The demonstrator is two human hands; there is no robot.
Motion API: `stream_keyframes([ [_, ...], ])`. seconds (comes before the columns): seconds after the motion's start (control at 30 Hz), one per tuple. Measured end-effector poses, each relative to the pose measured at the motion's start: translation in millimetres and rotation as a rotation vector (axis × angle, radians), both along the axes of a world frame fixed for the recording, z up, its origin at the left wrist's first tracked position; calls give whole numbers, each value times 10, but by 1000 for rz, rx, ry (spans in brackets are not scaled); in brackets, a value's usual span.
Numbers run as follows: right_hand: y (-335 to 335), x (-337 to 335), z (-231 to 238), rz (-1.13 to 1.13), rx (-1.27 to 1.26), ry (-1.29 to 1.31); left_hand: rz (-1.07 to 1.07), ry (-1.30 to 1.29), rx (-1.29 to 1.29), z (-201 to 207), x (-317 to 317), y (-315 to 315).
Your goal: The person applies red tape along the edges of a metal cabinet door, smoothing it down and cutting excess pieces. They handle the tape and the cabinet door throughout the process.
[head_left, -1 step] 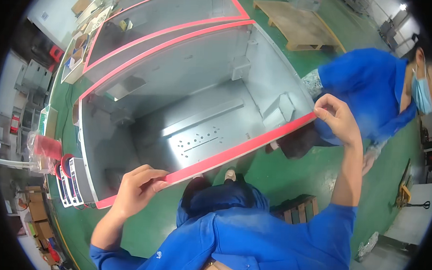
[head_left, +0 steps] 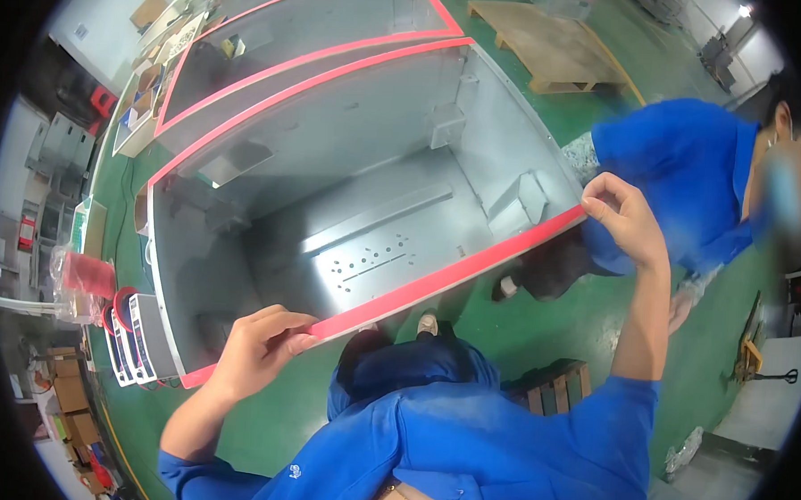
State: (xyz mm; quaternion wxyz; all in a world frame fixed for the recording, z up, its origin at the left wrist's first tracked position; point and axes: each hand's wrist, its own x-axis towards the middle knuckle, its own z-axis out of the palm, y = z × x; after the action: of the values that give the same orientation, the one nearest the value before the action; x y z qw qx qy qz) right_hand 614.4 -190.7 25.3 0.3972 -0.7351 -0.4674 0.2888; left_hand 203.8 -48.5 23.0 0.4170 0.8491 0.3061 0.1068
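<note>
A large open grey metal cabinet (head_left: 350,172) lies with its open side up in front of me. A red strip (head_left: 444,277) runs along its near rim. My left hand (head_left: 267,341) is closed on this strip left of the middle, thumb and fingertips pinching at the edge. At the near right corner my right hand (head_left: 627,217) pinches the strip's end between thumb and fingers. Whether the strip is tape or a seal I cannot tell. Holes and a slot show in the cabinet's bottom.
Another red-edged cabinet (head_left: 311,36) stands behind. A co-worker in blue (head_left: 677,164) bends close by the right side. White boxes with red rings (head_left: 137,337) stand by the left corner. A wooden pallet (head_left: 552,47) lies at the far right, a wooden crate (head_left: 555,389) near my right elbow.
The co-worker's head has turned and blurred, and their foot shows a little more beside the cabinet. My two hands keep almost the same places on the red strip.
</note>
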Motion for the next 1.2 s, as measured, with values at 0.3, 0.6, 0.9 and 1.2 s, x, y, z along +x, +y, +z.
stream_keyframes([
  [0.3, 50, -129, -9, -121, -33, -109, -173, -2, -336, -37, 138, 218],
  [0.6, 128, -17, 104, 36, -167, -94, -186, 76, -502, -68, 121, 259],
  [0.9, 316, 150, 319, 236, -392, 5, -176, 105, -423, -38, 140, 248],
  [1.2, 245, 181, 359, 222, -353, -21, -179, 15, -257, -93, 155, 211],
])
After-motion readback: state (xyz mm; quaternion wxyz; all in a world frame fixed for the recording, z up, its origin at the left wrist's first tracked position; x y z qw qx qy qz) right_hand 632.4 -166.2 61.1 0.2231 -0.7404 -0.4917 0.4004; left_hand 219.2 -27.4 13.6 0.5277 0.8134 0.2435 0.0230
